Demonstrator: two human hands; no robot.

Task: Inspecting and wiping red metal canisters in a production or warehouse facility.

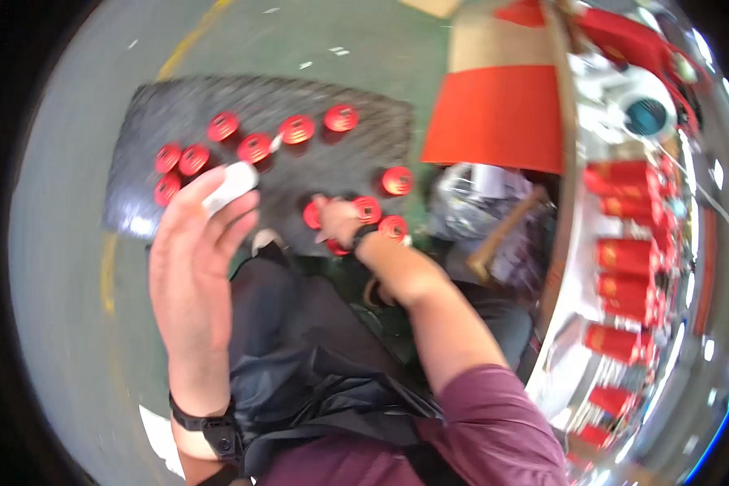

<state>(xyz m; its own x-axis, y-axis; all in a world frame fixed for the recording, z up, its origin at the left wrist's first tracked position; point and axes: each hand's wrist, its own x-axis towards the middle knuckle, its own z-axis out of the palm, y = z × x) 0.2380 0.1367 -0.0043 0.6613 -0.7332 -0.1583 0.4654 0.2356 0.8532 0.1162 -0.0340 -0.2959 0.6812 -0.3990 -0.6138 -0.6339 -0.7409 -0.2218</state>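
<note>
My left hand [193,275] is raised at the left, its thumb and fingers closed around a small white oblong object [235,185] whose kind I cannot make out. Further right, my right hand [340,220] reaches down with thumb and fingers about a red can [311,215]; motion blurs the grip. Close beside that hand are another red can [367,210], one nearer me [393,228] and one farther off [397,181]. More round-topped red cans [254,148] stand scattered beyond my left hand. All of them rest on a dark grey mat [194,101].
A box with red and tan sides [494,113] stands at the far right. Below it is a clear plastic bag [462,202] of items. Along the right runs a white worktable [571,316] bearing several red cylindrical packages [624,255] and a white tub [644,113].
</note>
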